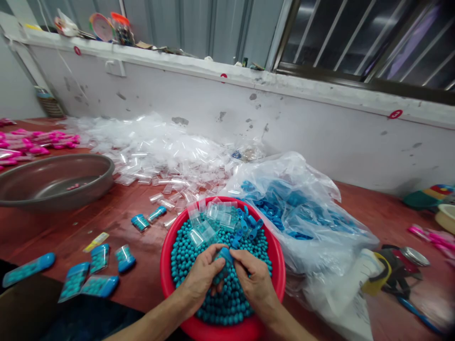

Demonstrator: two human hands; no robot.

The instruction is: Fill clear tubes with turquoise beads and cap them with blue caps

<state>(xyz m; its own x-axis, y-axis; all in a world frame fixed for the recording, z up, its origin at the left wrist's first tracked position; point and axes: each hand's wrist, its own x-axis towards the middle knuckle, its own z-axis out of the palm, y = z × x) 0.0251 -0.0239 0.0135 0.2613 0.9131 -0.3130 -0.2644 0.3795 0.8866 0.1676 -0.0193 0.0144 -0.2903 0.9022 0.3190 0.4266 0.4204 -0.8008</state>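
Left hand (pixel 199 271) holding a blue-topped case (pixel 223 256) above the beads (pixel 223 315)

From where I sit, the work is centred over the red basin (pixel 165 265). On the left side I have the blue-topped case closed between thumb and fingers, its blue end uppermost and its clear body partly hidden behind the fingertips. The right hand (pixel 256 279) is drawn in narrow, thumb and forefinger close together by the right edge of the blue end; I cannot tell whether they pinch it or merely touch it.

I judge the step in hand to be closing: seating the blue end on a body filled with beads. Fingers and blur keep me from seeing whether it sits fully home. As I read it, the next move calls for a firm left hold and a straight push from the right thumb, without tipping the body.

Clear cases (pixel 202 233) and loose blue caps (pixel 243 225) lie on the beads toward the basin's far side. Filled, blue-topped ones like the filled case (pixel 98 260) lie on the red table (pixel 146 265), to the basin's left.
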